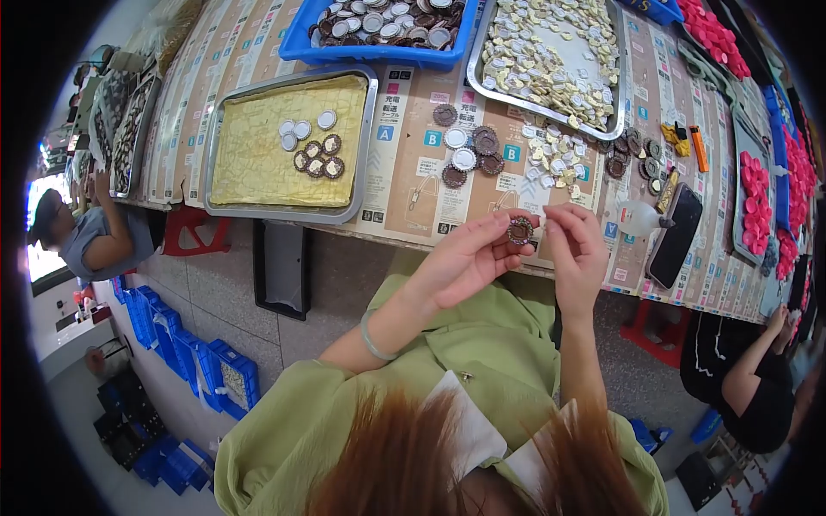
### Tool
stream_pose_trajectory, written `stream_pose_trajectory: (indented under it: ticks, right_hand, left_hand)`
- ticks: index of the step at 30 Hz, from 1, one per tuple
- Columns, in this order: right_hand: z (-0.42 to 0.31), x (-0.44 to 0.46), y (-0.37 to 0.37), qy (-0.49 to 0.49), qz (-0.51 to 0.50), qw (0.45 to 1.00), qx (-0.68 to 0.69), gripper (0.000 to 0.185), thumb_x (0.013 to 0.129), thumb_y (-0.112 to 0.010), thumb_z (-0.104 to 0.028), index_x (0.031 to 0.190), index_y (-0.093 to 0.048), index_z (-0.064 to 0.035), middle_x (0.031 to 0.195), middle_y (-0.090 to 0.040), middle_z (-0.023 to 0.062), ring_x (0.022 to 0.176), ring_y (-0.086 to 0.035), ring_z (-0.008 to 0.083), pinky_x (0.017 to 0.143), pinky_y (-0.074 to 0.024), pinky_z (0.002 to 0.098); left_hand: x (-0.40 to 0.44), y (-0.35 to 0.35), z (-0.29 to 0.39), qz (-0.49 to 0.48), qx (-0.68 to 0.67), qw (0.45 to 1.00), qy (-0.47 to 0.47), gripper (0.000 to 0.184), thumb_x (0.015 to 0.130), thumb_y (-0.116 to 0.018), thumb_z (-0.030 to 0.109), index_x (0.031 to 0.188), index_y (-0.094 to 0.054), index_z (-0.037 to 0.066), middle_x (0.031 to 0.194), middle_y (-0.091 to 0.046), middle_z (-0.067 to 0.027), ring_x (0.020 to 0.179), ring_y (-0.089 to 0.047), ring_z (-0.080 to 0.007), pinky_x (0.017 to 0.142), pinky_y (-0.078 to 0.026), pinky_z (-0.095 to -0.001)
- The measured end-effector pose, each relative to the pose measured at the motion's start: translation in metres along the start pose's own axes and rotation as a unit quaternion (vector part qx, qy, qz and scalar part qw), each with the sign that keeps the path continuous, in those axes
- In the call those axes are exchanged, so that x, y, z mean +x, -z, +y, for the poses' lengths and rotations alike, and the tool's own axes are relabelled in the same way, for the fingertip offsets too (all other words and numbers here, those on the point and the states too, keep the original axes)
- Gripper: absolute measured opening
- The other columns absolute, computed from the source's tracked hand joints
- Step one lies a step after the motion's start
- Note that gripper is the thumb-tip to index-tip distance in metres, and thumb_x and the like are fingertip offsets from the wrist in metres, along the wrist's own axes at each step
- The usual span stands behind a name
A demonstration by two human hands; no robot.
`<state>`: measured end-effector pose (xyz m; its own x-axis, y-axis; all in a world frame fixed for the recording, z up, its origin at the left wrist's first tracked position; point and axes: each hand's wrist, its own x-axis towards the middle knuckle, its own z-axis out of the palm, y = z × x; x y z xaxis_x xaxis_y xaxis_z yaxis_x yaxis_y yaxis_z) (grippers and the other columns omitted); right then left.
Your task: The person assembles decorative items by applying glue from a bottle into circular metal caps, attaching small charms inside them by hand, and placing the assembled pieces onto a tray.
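My left hand (pixel 469 256) is closed in a pinch on a small round brown disc with a scalloped, beaded rim (pixel 520 230), held up over the table's near edge. Just right of it, my right hand (pixel 578 255) has thumb and forefinger pressed together; a tiny pale piece seems to show at their tips, too small to name. Beyond the hands lie loose brown discs (pixel 486 140) and white-faced discs (pixel 464 159). A heap of small cream and gold pieces (pixel 553 156) spreads on the table behind my right hand.
A metal tray lined with yellow sheet (pixel 258 163) holds several discs. Behind stand a blue bin (pixel 379 57) of discs and a metal tray (pixel 616 112) of small pieces. A phone (pixel 675 236), a clear bottle (pixel 637 218) and an orange tool (pixel 698 149) lie right. Other people sit at both sides.
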<state>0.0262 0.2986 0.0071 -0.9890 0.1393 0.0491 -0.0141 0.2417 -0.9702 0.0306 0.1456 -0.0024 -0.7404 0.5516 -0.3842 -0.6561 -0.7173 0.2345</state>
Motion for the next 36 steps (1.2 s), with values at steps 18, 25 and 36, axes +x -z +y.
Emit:
stream_pose_trajectory:
  ticks: [18,25,36]
  right_hand:
    - [-0.016,-0.009,0.004,0.037,-0.021,0.997,-0.065,0.018,0.067,-0.063,0.003,0.085,-0.061,-0.0004,0.083,-0.059,0.0083,0.075,-0.056,0.0177,0.065,-0.0452,0.0274]
    - [-0.020,-0.008,-0.008,0.222,-0.060,0.956,-0.181,0.018,0.061,-0.067,0.000,0.077,-0.061,-0.0040,0.084,-0.060,0.0058,0.081,-0.051,0.0238,0.069,-0.0430,0.0313]
    - [-0.012,-0.011,-0.003,0.195,-0.056,0.962,-0.180,0.020,0.063,-0.066,-0.003,0.083,-0.065,-0.0062,0.099,-0.056,0.0079,0.095,-0.046,0.0266,0.079,-0.0384,0.0343]
  left_hand:
    - [-0.001,0.006,0.000,0.023,-0.080,0.996,0.030,0.025,0.089,-0.042,0.020,0.110,-0.048,0.006,0.101,-0.055,-0.0067,0.087,-0.053,-0.0143,0.077,-0.044,-0.0274]
    - [-0.002,0.002,-0.002,0.015,-0.027,0.999,0.013,0.028,0.089,-0.042,0.024,0.111,-0.048,0.008,0.102,-0.053,-0.0058,0.095,-0.050,-0.0129,0.086,-0.039,-0.0294]
    - [-0.006,-0.006,-0.001,0.033,-0.022,0.999,0.006,0.025,0.089,-0.043,0.017,0.109,-0.047,0.004,0.098,-0.054,-0.0045,0.089,-0.053,-0.0109,0.081,-0.044,-0.0268]
